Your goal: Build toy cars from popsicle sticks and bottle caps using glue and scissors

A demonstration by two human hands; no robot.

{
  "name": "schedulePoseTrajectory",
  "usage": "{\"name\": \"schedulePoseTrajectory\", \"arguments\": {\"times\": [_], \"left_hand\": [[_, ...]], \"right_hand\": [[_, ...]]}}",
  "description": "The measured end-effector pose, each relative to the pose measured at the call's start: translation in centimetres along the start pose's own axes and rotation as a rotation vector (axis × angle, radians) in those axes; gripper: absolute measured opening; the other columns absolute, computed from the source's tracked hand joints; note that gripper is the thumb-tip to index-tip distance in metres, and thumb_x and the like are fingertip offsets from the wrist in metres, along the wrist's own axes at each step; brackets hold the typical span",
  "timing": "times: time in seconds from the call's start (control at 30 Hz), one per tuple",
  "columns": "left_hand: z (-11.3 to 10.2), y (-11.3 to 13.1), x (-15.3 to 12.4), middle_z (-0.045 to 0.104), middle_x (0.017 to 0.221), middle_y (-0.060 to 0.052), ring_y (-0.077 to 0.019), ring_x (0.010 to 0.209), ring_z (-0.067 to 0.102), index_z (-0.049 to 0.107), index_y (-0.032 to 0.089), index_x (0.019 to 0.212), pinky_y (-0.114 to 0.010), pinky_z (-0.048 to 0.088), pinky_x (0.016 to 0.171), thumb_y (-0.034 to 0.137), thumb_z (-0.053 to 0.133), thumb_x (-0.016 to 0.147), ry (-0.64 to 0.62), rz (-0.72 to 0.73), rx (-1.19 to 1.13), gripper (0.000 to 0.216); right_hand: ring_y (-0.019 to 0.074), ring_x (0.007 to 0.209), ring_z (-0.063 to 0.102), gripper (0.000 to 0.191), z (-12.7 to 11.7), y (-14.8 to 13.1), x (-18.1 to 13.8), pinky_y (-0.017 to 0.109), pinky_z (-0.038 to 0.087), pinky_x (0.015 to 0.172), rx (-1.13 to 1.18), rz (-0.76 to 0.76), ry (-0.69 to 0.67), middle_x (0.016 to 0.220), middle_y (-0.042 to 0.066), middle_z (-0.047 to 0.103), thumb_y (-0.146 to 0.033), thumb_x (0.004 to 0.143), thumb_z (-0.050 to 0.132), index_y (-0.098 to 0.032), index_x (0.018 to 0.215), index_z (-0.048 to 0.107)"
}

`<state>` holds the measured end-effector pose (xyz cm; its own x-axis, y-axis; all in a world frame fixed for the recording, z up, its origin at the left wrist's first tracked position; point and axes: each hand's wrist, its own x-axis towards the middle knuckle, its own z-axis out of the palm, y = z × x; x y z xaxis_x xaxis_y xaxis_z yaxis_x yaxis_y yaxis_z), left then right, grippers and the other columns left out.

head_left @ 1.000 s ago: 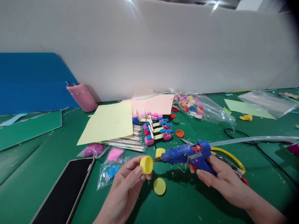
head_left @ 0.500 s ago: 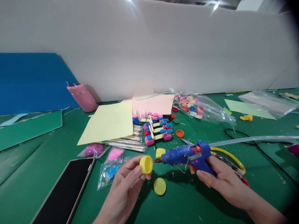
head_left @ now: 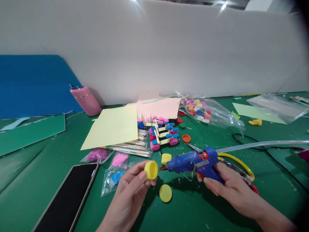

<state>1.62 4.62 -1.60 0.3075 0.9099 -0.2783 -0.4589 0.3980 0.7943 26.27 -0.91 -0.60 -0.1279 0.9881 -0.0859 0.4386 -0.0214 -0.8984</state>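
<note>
Between the thumb and fingers of my left hand (head_left: pixel 131 191) is a yellow bottle cap (head_left: pixel 151 170), its hollow side turned toward the right. My right hand (head_left: pixel 236 190) grips a blue hot glue gun (head_left: pixel 193 161) by its handle. The gun's brown nozzle points left, right at the cap's rim; whether it touches is hard to make out. A clear glue stick (head_left: pixel 253 144) runs out of the gun's back end. Behind the nozzle stands another yellow cap (head_left: pixel 166 158), and a round yellow disc (head_left: pixel 165 193) lies flat on the table below it.
Small assemblies of sticks and coloured caps (head_left: pixel 164 135) stand ahead. Around them are a bag of caps (head_left: pixel 200 111), wooden sticks (head_left: pixel 132 148), yellow paper (head_left: pixel 113 125) and an orange cap (head_left: pixel 186 138). A phone (head_left: pixel 67 196) lies left; yellow-handled pliers (head_left: pixel 238 164) and a black cord (head_left: pixel 272 154) lie right.
</note>
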Motion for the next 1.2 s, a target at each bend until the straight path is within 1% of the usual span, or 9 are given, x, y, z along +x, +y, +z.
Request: {"name": "schedulePoseTrajectory", "arguments": {"times": [0.27, 0.47, 0.7, 0.83, 0.93, 1.03, 1.2], "left_hand": [[0.17, 0.1, 0.08, 0.063, 0.075, -0.004, -0.0131, 0.064, 0.056, 0.069, 0.017, 0.085, -0.023, 0.045, 0.063, 0.024, 0.068, 0.066, 0.021, 0.005, -0.012, 0.019], [0.13, 0.16, 0.09, 0.063, 0.075, -0.003, -0.0129, 0.065, 0.056, 0.069, 0.017, 0.086, -0.023, 0.045, 0.064, 0.023, 0.066, 0.068, 0.01, -0.005, -0.002, 0.018], [0.48, 0.16, -0.02, 0.063, 0.074, -0.004, -0.0131, 0.063, 0.056, 0.068, 0.015, 0.085, -0.022, 0.045, 0.061, 0.021, 0.068, 0.066, 0.049, 0.009, -0.02, 0.02], [0.63, 0.13, -0.1, 0.063, 0.074, -0.004, -0.0126, 0.062, 0.056, 0.069, 0.015, 0.084, -0.022, 0.045, 0.062, 0.022, 0.068, 0.065, 0.086, 0.016, -0.016, 0.019], [0.46, 0.1, -0.03, 0.063, 0.075, -0.004, -0.0129, 0.063, 0.056, 0.069, 0.015, 0.084, -0.022, 0.045, 0.063, 0.022, 0.068, 0.065, 0.068, 0.001, -0.007, 0.02], [0.26, 0.04, 0.05, 0.063, 0.076, -0.004, -0.0129, 0.064, 0.056, 0.069, 0.015, 0.086, -0.022, 0.045, 0.063, 0.021, 0.067, 0.067, 0.049, 0.003, -0.007, 0.02], [0.3, -0.02, 0.1, 0.063, 0.077, -0.003, -0.0121, 0.064, 0.056, 0.069, 0.016, 0.086, -0.021, 0.045, 0.063, 0.021, 0.067, 0.067, 0.052, 0.02, -0.015, 0.02]], "right_hand": [[0.0118, 0.054, 0.045, 0.024, 0.04, 0.1, 0.06, 0.021, 0.041, 0.048, 0.0, -0.001, -0.011, 0.065, -0.001, 0.05, -0.038, 0.084, 0.047, -0.021, 0.099, 0.054], [0.0116, 0.055, 0.044, 0.021, 0.12, 0.15, -0.06, 0.02, 0.04, 0.05, 0.017, 0.003, -0.026, 0.066, -0.002, 0.05, -0.039, 0.084, 0.046, -0.021, 0.093, 0.054], [0.0111, 0.055, 0.042, 0.019, 0.13, 0.03, -0.04, 0.019, 0.038, 0.049, 0.034, 0.009, -0.045, 0.065, -0.002, 0.048, -0.039, 0.085, 0.046, -0.022, 0.091, 0.054], [0.0111, 0.055, 0.042, 0.02, 0.21, 0.07, -0.09, 0.019, 0.039, 0.05, 0.048, 0.014, -0.033, 0.064, -0.003, 0.048, -0.038, 0.084, 0.048, -0.023, 0.095, 0.054], [0.0111, 0.054, 0.042, 0.02, 0.3, 0.08, -0.15, 0.02, 0.04, 0.05, 0.055, 0.012, -0.018, 0.064, -0.002, 0.048, -0.038, 0.083, 0.048, -0.023, 0.096, 0.054], [0.0113, 0.054, 0.042, 0.022, 0.29, 0.1, -0.22, 0.02, 0.04, 0.05, 0.051, 0.017, -0.042, 0.064, -0.002, 0.047, -0.04, 0.083, 0.048, -0.023, 0.095, 0.054], [0.0111, 0.054, 0.04, 0.022, 0.22, 0.25, -0.28, 0.02, 0.037, 0.048, 0.029, 0.022, -0.063, 0.064, -0.002, 0.045, -0.041, 0.084, 0.046, -0.022, 0.09, 0.053]]}}
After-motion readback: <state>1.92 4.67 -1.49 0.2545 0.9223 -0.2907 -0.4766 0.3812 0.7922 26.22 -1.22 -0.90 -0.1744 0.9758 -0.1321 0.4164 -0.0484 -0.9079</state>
